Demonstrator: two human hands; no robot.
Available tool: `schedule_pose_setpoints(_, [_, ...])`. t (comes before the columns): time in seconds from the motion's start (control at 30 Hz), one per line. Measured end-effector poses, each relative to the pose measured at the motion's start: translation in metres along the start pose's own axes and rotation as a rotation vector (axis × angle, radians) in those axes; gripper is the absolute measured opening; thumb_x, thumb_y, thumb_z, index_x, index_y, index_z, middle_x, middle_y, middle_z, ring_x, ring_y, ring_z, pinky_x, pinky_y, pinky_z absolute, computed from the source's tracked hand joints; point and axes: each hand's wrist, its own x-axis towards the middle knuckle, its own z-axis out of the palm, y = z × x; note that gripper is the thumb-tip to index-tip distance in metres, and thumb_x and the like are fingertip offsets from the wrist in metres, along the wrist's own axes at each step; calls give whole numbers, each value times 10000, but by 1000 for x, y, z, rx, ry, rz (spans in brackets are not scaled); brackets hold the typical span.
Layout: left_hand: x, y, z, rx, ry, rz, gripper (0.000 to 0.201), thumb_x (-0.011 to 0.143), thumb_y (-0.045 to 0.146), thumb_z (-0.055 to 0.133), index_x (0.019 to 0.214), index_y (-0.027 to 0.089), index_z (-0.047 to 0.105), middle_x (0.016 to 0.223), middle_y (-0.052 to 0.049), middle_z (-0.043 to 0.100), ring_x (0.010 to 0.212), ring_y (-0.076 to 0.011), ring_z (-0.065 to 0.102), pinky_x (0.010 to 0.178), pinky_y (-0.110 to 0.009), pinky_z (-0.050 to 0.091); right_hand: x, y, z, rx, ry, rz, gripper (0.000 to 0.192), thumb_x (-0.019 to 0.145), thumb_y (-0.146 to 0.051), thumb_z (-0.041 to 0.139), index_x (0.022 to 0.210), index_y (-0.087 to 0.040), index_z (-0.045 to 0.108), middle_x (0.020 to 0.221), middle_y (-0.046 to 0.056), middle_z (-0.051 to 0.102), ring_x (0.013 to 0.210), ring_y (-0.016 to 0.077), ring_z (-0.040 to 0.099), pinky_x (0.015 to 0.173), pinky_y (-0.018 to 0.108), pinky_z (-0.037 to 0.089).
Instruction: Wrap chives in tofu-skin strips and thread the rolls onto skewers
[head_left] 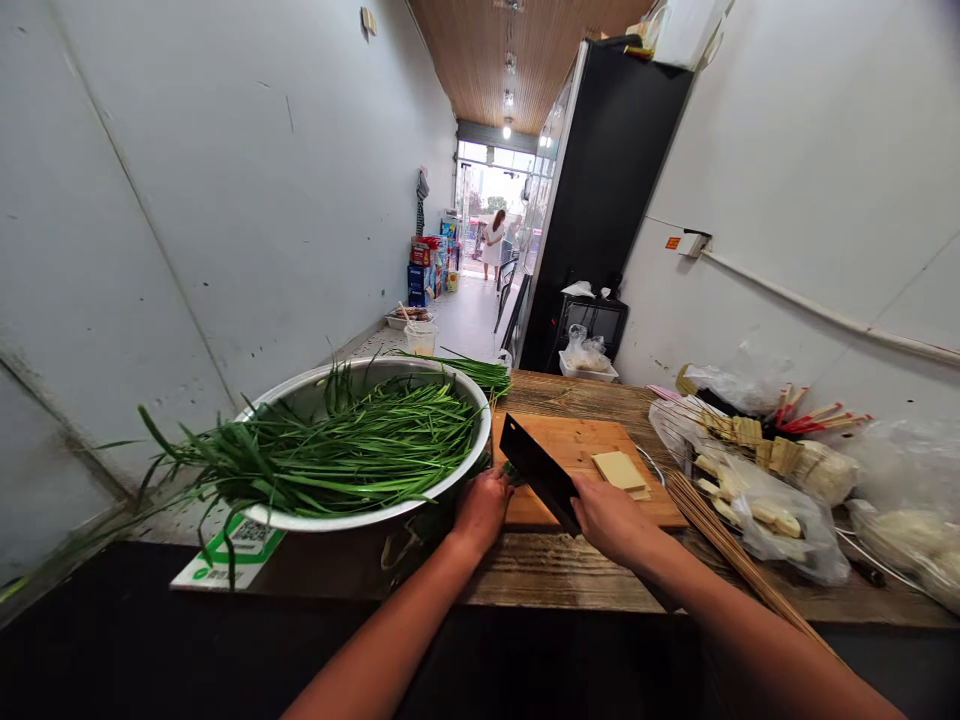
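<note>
My right hand (611, 518) grips the handle of a black cleaver (536, 467), its blade angled over the near left corner of the wooden cutting board (577, 445). My left hand (481, 508) is closed on a small bunch of green chives (512, 474) at the board's left edge, right beside the blade. Pale tofu slices (621, 470) lie on the board to the right of the blade. A large metal basin (375, 512) heaped with long green chives (337, 450) stands to the left of the board.
Bamboo skewers (731, 550) lie right of the board. Plastic bags of tofu pieces (772, 510) and skewered food (810, 420) crowd the right side. A black fridge (607, 200) stands behind. A person (494, 240) stands far off by the doorway.
</note>
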Motion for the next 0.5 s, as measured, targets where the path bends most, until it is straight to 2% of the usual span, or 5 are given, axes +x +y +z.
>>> schedule_pose_setpoints(0.37, [2,2,-5,-27,-66,-63,171,852,226,448,825,162,605,921,-75,635,844,-176,582,733,-259,399,6,-2,2,-61,-52,16,212,846,-157,378,1018,-127,498,943,139,636,862,228,614,654,273,353])
schedule_pose_setpoints(0.5, [4,2,-3,-55,-75,-66,190,853,211,434,820,148,610,919,-88,635,841,-171,581,751,-262,409,6,-2,0,-75,-69,-21,216,846,-151,380,1026,-121,495,959,142,633,887,230,609,680,275,366])
